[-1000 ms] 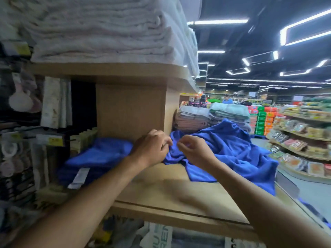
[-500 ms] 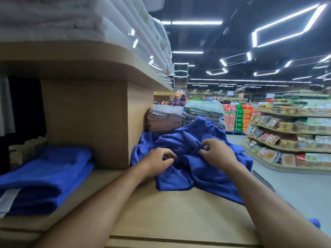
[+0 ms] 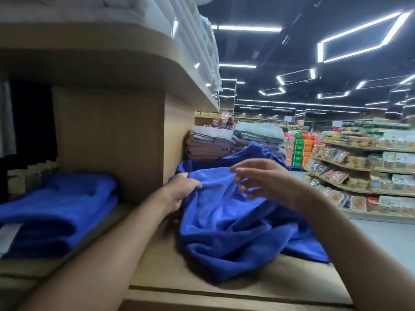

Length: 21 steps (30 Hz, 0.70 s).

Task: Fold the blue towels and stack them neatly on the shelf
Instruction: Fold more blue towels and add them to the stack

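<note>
Left hand (image 3: 179, 190) clutched crumpled blue towel (image 3: 224, 232) near shelf (image 3: 292, 281) front edge; right hand (image 3: 269, 180) at its fold, fingers (image 3: 246, 167) loose (blurred, grip unclear).

Loose blue towel (image 3: 226, 225): soft matt cloth, fine short nap as far as I see.
Folded blue towels (image 3: 62, 212): the same matt plush cloth, blurred on my feed.
Shelf (image 3: 258, 286): pale wood-look board, smooth and matt.
White towels (image 3: 101, 10): thick matt cloth, some under glossy clear film.
Food trays (image 3: 358, 203): glossy clear plastic.
</note>
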Tool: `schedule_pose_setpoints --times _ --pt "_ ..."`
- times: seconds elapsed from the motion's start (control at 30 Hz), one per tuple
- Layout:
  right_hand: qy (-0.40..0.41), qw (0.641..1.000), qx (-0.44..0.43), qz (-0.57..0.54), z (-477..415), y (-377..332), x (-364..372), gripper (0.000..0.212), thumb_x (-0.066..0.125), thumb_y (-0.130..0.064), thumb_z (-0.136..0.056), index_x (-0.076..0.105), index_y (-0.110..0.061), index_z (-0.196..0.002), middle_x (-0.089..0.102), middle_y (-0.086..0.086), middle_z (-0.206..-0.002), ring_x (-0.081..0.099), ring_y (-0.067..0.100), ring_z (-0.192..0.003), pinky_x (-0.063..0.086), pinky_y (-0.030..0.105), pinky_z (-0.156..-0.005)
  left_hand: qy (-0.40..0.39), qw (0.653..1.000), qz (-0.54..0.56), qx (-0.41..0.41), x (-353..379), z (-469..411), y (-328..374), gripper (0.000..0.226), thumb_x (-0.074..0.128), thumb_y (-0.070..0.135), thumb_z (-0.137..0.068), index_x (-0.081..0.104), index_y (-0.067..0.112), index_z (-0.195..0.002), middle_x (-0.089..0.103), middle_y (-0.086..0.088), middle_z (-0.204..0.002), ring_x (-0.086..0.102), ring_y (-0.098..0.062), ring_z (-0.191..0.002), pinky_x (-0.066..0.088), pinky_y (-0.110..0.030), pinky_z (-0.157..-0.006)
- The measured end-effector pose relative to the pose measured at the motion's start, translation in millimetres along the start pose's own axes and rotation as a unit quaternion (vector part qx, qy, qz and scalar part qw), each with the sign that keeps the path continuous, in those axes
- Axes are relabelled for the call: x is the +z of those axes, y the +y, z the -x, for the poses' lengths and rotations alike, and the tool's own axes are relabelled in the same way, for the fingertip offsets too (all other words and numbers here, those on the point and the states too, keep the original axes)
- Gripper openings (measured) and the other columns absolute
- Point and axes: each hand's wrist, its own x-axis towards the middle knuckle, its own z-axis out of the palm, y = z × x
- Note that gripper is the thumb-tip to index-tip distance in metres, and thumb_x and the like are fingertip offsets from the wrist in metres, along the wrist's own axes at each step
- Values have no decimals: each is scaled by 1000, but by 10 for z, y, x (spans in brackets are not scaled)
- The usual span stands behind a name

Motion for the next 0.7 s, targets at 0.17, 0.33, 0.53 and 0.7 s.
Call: schedule_pose_setpoints --times 0.17,0.33,0.53,0.7 --pt "185 870 26 456 -66 142 -242 28 76 -53 -82 73 -26 -91 71 -9 -82 67 11 -77 54 32 -74 59 985 -158 31 -68 13 20 39 65 40 -63 67 12 -90 73 -11 -102 69 -32 -100 57 -44 -91" --pt "80 780 250 568 89 55 -358 60 68 -73 -77 68 -17 -97 60 -2 -100 61 21 -97 44 31 -79 49 992 -112 10 -66 17 1 30 72 32 -75 64 12 -96 73 -10 -103 71 -31 -96 59 -50 -88" --pt "-91 994 35 47 211 -88 -203 18 78 -27 -87 74 -13 -99 71 3 -91 67 8 -80 55 20 -69 32 999 -1 15 -24 -10 26 15 64 8 -89 64 5 -104 75 -17 -102 73 -32 -91 60 -47 -84" --pt "-228 970 47 -69 244 -123 -199 44 70 -31 -93 65 -14 -133 67 14 -129 68 30 -111 58 42 -90 51 998 -38 17 -42 -12 32 24 66 19 -89 64 2 -106 74 -18 -104 71 -30 -91 57 -46 -87"
